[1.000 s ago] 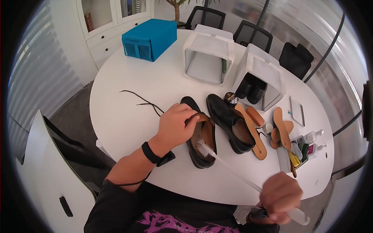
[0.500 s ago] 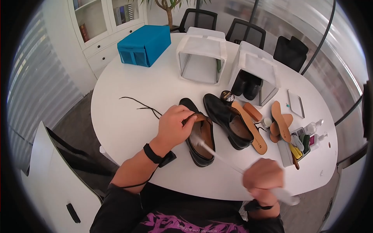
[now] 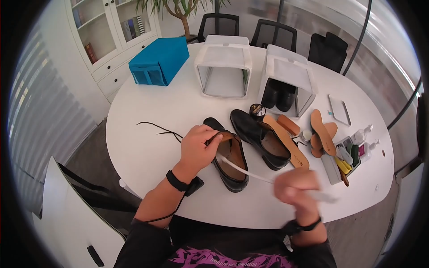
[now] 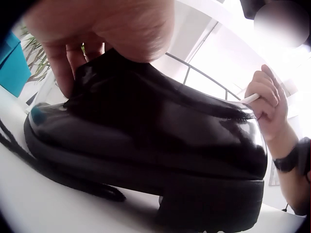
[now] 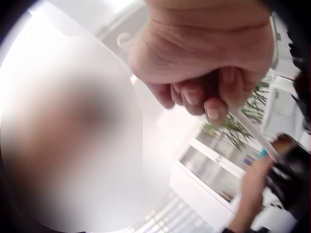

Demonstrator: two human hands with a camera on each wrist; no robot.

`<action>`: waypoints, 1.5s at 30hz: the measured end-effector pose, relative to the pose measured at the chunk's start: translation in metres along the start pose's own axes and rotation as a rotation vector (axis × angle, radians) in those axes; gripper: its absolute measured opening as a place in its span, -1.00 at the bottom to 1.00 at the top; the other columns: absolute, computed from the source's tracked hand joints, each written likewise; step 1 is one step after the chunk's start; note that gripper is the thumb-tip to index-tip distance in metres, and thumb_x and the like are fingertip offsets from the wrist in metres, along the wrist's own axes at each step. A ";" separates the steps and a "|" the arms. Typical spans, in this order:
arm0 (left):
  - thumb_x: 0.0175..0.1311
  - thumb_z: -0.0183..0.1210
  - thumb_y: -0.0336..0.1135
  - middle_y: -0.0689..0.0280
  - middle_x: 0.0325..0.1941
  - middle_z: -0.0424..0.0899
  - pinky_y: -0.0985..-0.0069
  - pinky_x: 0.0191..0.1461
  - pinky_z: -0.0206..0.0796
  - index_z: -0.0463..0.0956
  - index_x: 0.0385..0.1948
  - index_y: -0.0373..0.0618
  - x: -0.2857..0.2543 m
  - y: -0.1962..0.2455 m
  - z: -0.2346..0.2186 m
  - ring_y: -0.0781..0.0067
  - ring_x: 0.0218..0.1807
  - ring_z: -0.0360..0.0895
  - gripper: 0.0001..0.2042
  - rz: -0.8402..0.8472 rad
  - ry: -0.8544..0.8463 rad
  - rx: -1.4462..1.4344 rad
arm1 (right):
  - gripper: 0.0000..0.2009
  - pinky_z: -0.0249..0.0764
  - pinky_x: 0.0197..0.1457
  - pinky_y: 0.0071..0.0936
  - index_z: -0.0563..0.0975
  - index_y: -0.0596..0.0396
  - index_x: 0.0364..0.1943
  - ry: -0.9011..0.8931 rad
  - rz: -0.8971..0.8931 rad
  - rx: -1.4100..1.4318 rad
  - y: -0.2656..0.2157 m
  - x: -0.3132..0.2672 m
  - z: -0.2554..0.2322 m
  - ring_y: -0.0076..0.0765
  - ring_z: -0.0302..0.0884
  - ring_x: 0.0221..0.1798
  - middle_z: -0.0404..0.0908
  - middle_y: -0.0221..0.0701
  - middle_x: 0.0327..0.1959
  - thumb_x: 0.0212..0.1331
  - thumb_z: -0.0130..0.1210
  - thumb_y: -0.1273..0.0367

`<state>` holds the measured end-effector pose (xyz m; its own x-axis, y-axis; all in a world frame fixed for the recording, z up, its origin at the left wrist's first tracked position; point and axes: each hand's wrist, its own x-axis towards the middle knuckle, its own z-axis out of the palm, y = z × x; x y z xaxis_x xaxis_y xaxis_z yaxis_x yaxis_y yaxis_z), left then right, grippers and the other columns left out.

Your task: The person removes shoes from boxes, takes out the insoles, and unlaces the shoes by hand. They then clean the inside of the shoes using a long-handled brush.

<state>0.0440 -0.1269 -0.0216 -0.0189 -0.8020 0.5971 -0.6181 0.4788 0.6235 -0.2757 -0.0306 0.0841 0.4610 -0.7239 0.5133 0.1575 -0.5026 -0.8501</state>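
Observation:
My left hand (image 3: 199, 145) pinches the tongue of a black leather shoe (image 3: 235, 184), which stands on the table with its toe pointing away. The left wrist view shows the shoe's glossy side (image 4: 184, 131) and heel, with my left hand (image 4: 102, 29) over its upper. My right hand (image 3: 296, 186) grips a thin white-handled brush (image 3: 250, 173), whose far end is inside the shoe, hidden toward the toe. In the right wrist view the fingers of my right hand (image 5: 204, 63) curl round the white handle (image 5: 253, 131).
A second black shoe (image 3: 254, 134) stands to the right, beside insoles (image 3: 286, 145), a wooden brush (image 3: 288, 124) and a tin (image 3: 258, 110). Farther right is a caddy (image 3: 333, 172) with bottles. Behind stand two white boxes (image 3: 223, 58), one holding black shoes, and a blue box (image 3: 163, 58).
My right hand has moved left and away from my body, and the brush head has gone deeper into the shoe, out of sight. My left hand keeps its hold. The head view has shifted.

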 end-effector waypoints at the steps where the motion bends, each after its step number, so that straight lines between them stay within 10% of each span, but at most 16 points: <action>1: 0.51 0.57 -0.39 0.27 -0.14 0.89 0.29 -0.12 0.56 0.94 -0.11 -0.18 -0.001 0.001 0.001 0.22 -0.14 0.74 -0.91 -0.003 -0.010 -0.001 | -0.44 0.35 -0.58 -0.20 0.25 0.05 -0.75 0.013 0.039 0.110 -0.027 -0.003 -0.011 -0.24 0.35 -0.74 0.33 -0.38 -0.77 0.46 0.23 0.35; 6: 0.48 0.58 -0.36 0.35 -0.19 0.88 0.28 -0.15 0.57 0.94 -0.16 -0.12 -0.003 0.004 0.008 0.22 -0.19 0.72 -0.93 0.054 0.040 0.002 | -0.45 0.23 -0.71 -0.32 0.26 0.02 -0.79 0.313 0.123 0.055 -0.081 0.007 0.006 -0.28 0.18 -0.85 0.26 -0.42 -0.84 0.40 0.24 0.33; 10: 0.50 0.58 -0.38 0.28 -0.14 0.90 0.29 -0.13 0.56 0.94 -0.11 -0.17 -0.003 0.002 0.006 0.21 -0.13 0.72 -0.90 0.044 -0.007 0.004 | -0.67 0.34 -0.35 -0.01 0.45 0.20 -0.41 -0.181 0.000 -0.409 -0.013 0.033 0.038 0.13 0.44 -0.42 0.43 -0.22 -0.50 0.44 0.42 0.57; 15: 0.49 0.58 -0.38 0.30 -0.16 0.88 0.28 -0.13 0.55 0.92 -0.13 -0.18 -0.003 0.000 0.006 0.19 -0.14 0.72 -0.90 0.091 0.041 0.027 | -0.68 0.43 -0.31 0.05 0.48 0.21 -0.41 -0.186 -0.093 -0.423 0.024 0.022 0.054 0.16 0.51 -0.37 0.48 -0.18 -0.46 0.43 0.45 0.55; 20: 0.48 0.58 -0.34 0.39 -0.17 0.88 0.24 -0.13 0.60 0.92 -0.20 -0.12 -0.003 0.004 0.007 0.18 -0.16 0.72 -0.92 0.068 0.091 0.041 | -0.44 -0.01 -0.50 -0.10 0.25 0.13 -0.67 -0.054 0.047 0.205 -0.078 0.010 0.004 -0.06 0.10 -0.71 0.17 -0.35 -0.71 0.38 0.41 0.34; 23: 0.47 0.58 -0.34 0.41 -0.17 0.88 0.24 -0.14 0.60 0.92 -0.21 -0.10 -0.005 0.002 0.009 0.19 -0.16 0.72 -0.93 0.081 0.092 0.036 | -0.39 -0.08 -0.54 -0.14 0.19 0.11 -0.72 -0.281 0.076 0.385 -0.097 0.019 -0.030 -0.17 0.01 -0.76 0.11 -0.40 -0.73 0.32 0.41 0.27; 26: 0.47 0.57 -0.34 0.41 -0.17 0.88 0.24 -0.13 0.61 0.92 -0.20 -0.08 -0.005 0.003 0.010 0.19 -0.16 0.72 -0.93 0.081 0.102 0.025 | -0.42 0.06 -0.43 -0.17 0.24 0.14 -0.63 0.063 0.188 0.102 -0.050 0.020 0.004 -0.19 0.17 -0.61 0.24 -0.38 -0.66 0.52 0.34 0.31; 30: 0.49 0.57 -0.36 0.36 -0.14 0.90 0.27 -0.12 0.59 0.93 -0.17 -0.11 -0.007 0.001 0.009 0.23 -0.13 0.73 -0.93 0.066 0.086 0.046 | -0.57 0.22 -0.40 -0.09 0.38 0.22 -0.46 -0.154 -0.192 -0.314 0.042 0.028 0.055 0.02 0.32 -0.56 0.33 -0.25 -0.60 0.55 0.38 0.40; 38: 0.48 0.57 -0.37 0.39 -0.14 0.90 0.25 -0.13 0.60 0.93 -0.18 -0.08 -0.008 0.005 0.011 0.20 -0.13 0.74 -0.95 0.063 0.122 0.040 | -0.47 0.22 -0.42 0.06 0.32 0.15 -0.57 -0.427 0.068 0.102 -0.087 0.012 -0.003 0.08 0.35 -0.57 0.26 -0.31 -0.60 0.46 0.48 0.45; 40: 0.47 0.57 -0.37 0.39 -0.14 0.90 0.24 -0.12 0.61 0.93 -0.18 -0.07 -0.008 0.004 0.011 0.19 -0.12 0.74 -0.96 0.069 0.109 0.042 | -0.41 0.09 -0.45 0.11 0.25 0.11 -0.61 -0.472 0.044 0.262 -0.087 0.022 -0.009 0.06 0.20 -0.64 0.18 -0.34 -0.65 0.46 0.48 0.43; 41: 0.47 0.57 -0.37 0.39 -0.14 0.90 0.24 -0.12 0.61 0.93 -0.18 -0.07 -0.007 0.003 0.011 0.19 -0.12 0.74 -0.96 0.070 0.120 0.042 | -0.42 0.08 -0.43 0.12 0.26 0.14 -0.59 -0.152 0.047 0.237 -0.066 0.006 0.019 0.07 0.19 -0.62 0.17 -0.32 -0.62 0.49 0.47 0.42; 42: 0.46 0.57 -0.37 0.39 -0.14 0.89 0.24 -0.12 0.62 0.93 -0.18 -0.07 -0.007 0.002 0.011 0.19 -0.12 0.74 -0.96 0.073 0.109 0.026 | -0.46 0.27 -0.34 -0.13 0.33 0.16 -0.55 -0.294 -0.019 -0.096 -0.034 0.010 0.015 0.06 0.46 -0.47 0.44 -0.25 -0.52 0.44 0.44 0.21; 45: 0.46 0.57 -0.37 0.39 -0.15 0.89 0.23 -0.11 0.62 0.93 -0.17 -0.07 -0.008 0.002 0.010 0.18 -0.13 0.74 -0.95 0.087 0.119 0.031 | -0.60 0.40 -0.25 -0.03 0.38 0.26 -0.45 -0.283 -0.075 -0.424 0.015 0.035 0.054 0.16 0.47 -0.36 0.52 -0.18 -0.44 0.43 0.44 0.50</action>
<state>0.0349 -0.1228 -0.0298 0.0189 -0.7089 0.7050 -0.6425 0.5317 0.5518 -0.2103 -0.0382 0.0829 0.6893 -0.5519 0.4693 -0.1419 -0.7381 -0.6596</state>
